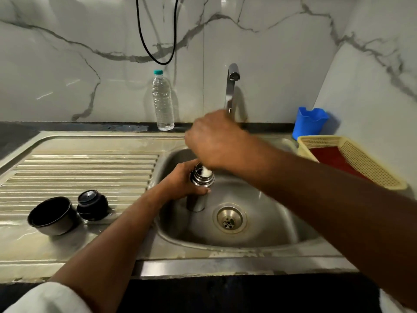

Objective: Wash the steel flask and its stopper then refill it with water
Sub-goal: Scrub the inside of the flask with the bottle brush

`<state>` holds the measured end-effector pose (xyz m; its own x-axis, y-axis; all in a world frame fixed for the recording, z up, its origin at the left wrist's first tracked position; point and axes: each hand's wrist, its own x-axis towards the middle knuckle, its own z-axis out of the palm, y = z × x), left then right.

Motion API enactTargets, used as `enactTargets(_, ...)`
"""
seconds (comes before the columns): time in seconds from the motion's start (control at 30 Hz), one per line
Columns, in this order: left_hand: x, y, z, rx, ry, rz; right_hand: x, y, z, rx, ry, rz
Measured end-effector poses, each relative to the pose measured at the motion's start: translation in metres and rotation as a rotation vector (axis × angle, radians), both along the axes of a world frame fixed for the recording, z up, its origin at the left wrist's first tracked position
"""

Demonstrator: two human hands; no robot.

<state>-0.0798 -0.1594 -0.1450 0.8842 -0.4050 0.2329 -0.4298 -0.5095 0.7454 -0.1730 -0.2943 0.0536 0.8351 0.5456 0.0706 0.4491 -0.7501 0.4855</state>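
upright in the sink (pixel 270 222), steel flask (pixel 199 188) gripped by left hand (pixel 180 180); right hand (pixel 214 143) blurred over its mouth, white brush-like tip inside, fingers unclear. could tip if jabbed hard. stopper (pixel 92 204) on left surface.

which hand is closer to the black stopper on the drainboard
Left. The left hand grips the steel flask over the sink, just right of the stopper. The right hand is above the flask's mouth, farther right.
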Motion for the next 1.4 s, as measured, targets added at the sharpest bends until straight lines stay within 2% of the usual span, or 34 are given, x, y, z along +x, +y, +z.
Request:
enactTargets(0.1, -0.005, -0.002, 0.004, 0.007, -0.014, -0.01, -0.004, 0.0, -0.034, -0.189, 0.021, 0.007)
enactTargets(0.17, -0.007, -0.003, 0.006, -0.005, -0.042, -0.057, -0.008, -0.015, -0.038, -0.155, 0.072, -0.019)
enactTargets(0.27, -0.011, -0.005, 0.011, -0.001, -0.097, -0.108, -0.014, -0.035, -0.023, 0.008, 0.16, -0.144)
enactTargets(0.33, -0.009, -0.004, 0.012, 0.004, -0.118, -0.116, -0.02, -0.043, -0.01, 0.032, 0.148, -0.17)
enactTargets(0.47, -0.007, -0.002, 0.012, 0.017, -0.134, -0.097, -0.035, -0.056, -0.018, -0.133, -0.093, 0.166)
enactTargets(0.53, -0.007, -0.004, 0.011, 0.048, -0.147, -0.106, -0.036, -0.065, -0.025, -0.228, -0.138, 0.236)
enactTargets(0.6, -0.008, -0.006, 0.011, 0.058, -0.143, -0.116, -0.039, -0.068, -0.027, -0.205, -0.08, 0.156)
enactTargets(0.73, -0.01, -0.008, 0.013, 0.102, -0.146, -0.138, -0.041, -0.068, -0.026, 0.061, 0.065, -0.183)
enactTargets(0.8, -0.009, -0.009, 0.013, 0.12, -0.153, -0.166, -0.045, -0.065, -0.023, 0.075, 0.082, -0.226)
enactTargets(0.87, -0.007, -0.008, 0.012, 0.12, -0.17, -0.163, -0.049, -0.06, -0.021, -0.026, 0.0, -0.135)
enactTargets(0.97, -0.007, -0.009, 0.011, 0.176, -0.188, -0.172, -0.044, -0.059, -0.025, -0.295, -0.128, 0.115)
enactTargets(1.03, -0.008, -0.011, 0.01, 0.188, -0.181, -0.176, -0.037, -0.061, -0.029, -0.39, -0.132, 0.153)
enactTargets(1.2, -0.009, -0.011, 0.013, 0.2, -0.195, -0.144, -0.039, -0.067, -0.04, -0.196, 0.051, 0.046)
enactTargets(1.27, -0.01, -0.012, 0.014, 0.217, -0.202, -0.162, -0.041, -0.071, -0.035, -0.104, 0.128, -0.079)
enactTargets(1.33, -0.011, -0.015, 0.015, 0.241, -0.197, -0.19, -0.042, -0.073, -0.025, 0.022, 0.293, -0.235)
enactTargets(1.4, -0.011, -0.015, 0.016, 0.247, -0.189, -0.198, -0.043, -0.074, -0.02, 0.09, 0.364, -0.296)
